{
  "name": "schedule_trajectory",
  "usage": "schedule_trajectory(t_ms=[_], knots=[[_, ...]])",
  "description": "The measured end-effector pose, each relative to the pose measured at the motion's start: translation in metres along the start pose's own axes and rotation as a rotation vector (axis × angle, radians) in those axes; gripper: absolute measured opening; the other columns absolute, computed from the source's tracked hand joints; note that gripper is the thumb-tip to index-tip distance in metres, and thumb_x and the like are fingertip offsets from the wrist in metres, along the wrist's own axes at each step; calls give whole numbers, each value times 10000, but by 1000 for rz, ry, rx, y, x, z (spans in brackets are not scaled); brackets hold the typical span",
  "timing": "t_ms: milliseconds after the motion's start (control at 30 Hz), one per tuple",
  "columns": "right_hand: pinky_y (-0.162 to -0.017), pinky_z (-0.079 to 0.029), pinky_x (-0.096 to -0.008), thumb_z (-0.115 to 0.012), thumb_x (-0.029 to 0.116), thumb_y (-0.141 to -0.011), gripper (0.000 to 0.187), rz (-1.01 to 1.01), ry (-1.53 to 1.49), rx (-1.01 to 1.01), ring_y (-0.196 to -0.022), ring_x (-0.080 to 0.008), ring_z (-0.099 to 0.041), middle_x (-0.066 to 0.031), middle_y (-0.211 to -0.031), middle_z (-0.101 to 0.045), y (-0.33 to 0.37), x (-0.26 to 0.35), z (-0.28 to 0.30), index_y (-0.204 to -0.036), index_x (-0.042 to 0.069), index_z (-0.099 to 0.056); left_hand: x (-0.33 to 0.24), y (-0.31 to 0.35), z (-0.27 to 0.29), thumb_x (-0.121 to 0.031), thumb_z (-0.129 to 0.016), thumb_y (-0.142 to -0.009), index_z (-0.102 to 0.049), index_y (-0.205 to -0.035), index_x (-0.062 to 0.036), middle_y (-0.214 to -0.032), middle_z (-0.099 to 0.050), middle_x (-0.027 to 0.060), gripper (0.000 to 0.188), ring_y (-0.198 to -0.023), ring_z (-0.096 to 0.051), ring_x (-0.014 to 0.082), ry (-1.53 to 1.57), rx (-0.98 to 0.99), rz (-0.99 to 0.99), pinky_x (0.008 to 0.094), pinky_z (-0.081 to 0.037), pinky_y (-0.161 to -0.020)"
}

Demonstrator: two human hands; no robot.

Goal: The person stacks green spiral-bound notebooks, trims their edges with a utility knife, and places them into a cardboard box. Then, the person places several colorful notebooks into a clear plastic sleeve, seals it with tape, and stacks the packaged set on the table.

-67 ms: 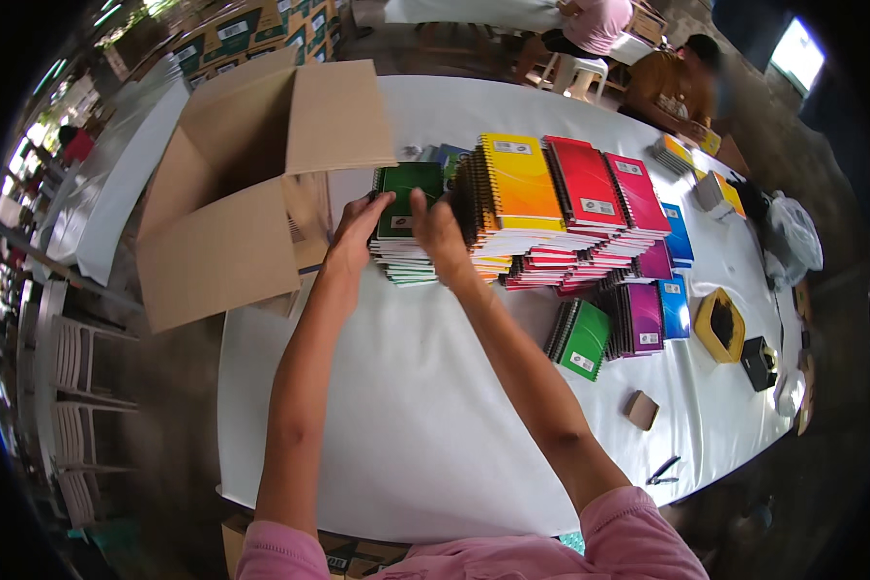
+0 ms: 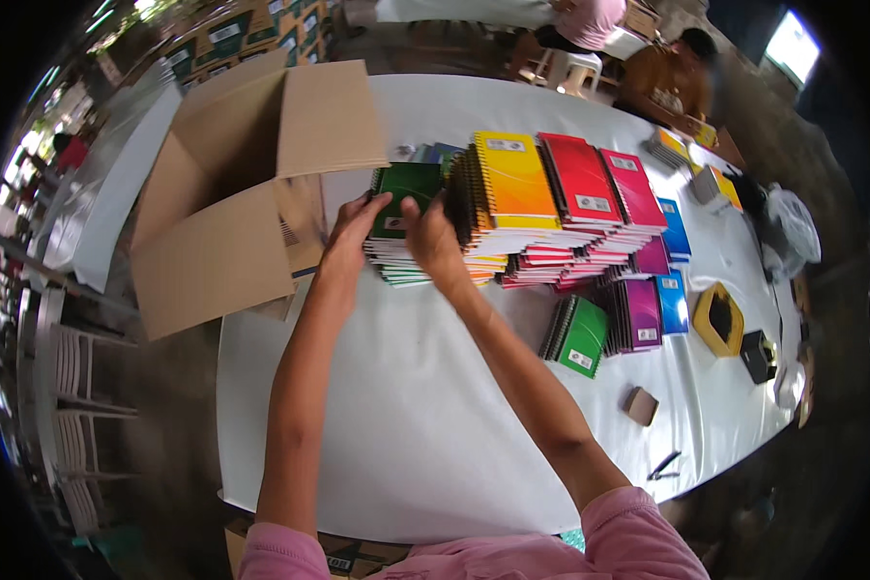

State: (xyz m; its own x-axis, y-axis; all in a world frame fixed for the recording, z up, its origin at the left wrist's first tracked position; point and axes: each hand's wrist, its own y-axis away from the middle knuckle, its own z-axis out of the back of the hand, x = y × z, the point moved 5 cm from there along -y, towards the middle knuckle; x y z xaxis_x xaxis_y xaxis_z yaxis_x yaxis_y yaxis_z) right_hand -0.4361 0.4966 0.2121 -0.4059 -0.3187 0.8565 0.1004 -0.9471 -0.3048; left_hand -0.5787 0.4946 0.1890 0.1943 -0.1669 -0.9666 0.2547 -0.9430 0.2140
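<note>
Here's your left hand [image 2: 351,227] at the left side of the dark green notebooks [image 2: 415,186], your right hand [image 2: 435,246] at their near right corner; fingers partly hidden, so whether either grips, I can't tell! That stack sits on the white table [image 2: 406,406], right of the open carton [image 2: 211,253]. Yellow notebooks [image 2: 518,184] rise just beside, red ones [image 2: 580,176] farther right!

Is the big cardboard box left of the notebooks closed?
No, the cardboard box stands open, its flaps spread and its dark inside showing.
</note>
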Motion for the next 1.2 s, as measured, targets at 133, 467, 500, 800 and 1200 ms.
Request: schedule_trajectory(t_ms=[133, 467, 500, 800, 1200], knots=[[-931, -435, -439, -671, 124, -847, 503, 295, 204, -68, -1105, -400, -525, -260, -1196, -534, 105, 38, 61, -1273, -33, -456, 2, 11, 21, -322, -668, -872, -418, -1373, 31, -1321, -521, 157, 662, -1167, -522, 215, -322, -212, -112, 320, -402, -973], [-825, -439, -339, -581, 421, -926, 510, -797, 45, -226, -929, -186, -543, -132, -943, -609, 214, -221, 287, -1081, -64, -560, 147, 200, -151, -226, -553, -951, -270, -1446, 37, -1503, -288, 207, 628, -1424, -208, 264, -348, 185, -294, 350, -205, -1139], [-848, -428, -327, -569, 437, -931, 525, -898, -32, -84, -946, -156, -529, -111, -966, -617, 210, -232, 279, -1100, -61, -569, 164, 188, -178, -253, -558, -951, -264, -1448, 37, -1500, -296, 200, 646, -1418, -223, 259, -250, 237, -153, 344, -217, -1131], [-873, -450, -314, -708, 479, -819, 615, -855, -647, -60, -984, -172, -599, -106, -1073, -642, 175, -224, 248, -1151, -26, -598, 213, 145, -254, -341, -641, -898, -417, -1394, -69, -1245, -557, 30, 608, -1147, -482, 135, -38, 503, 356, 322, -390, -936], [-785, -498, -307, -741, 341, -826, 509, -616, -417, 303, -930, -156, -587, -95, -1008, -602, 218, -211, 229, -1115, 9, -486, 243, 242, -203, -103, -603, -906, -399, -1378, -58, -1247, -533, 26, 517, -1137, -511, 147, 335, 330, 410, 317, -451, -961]])
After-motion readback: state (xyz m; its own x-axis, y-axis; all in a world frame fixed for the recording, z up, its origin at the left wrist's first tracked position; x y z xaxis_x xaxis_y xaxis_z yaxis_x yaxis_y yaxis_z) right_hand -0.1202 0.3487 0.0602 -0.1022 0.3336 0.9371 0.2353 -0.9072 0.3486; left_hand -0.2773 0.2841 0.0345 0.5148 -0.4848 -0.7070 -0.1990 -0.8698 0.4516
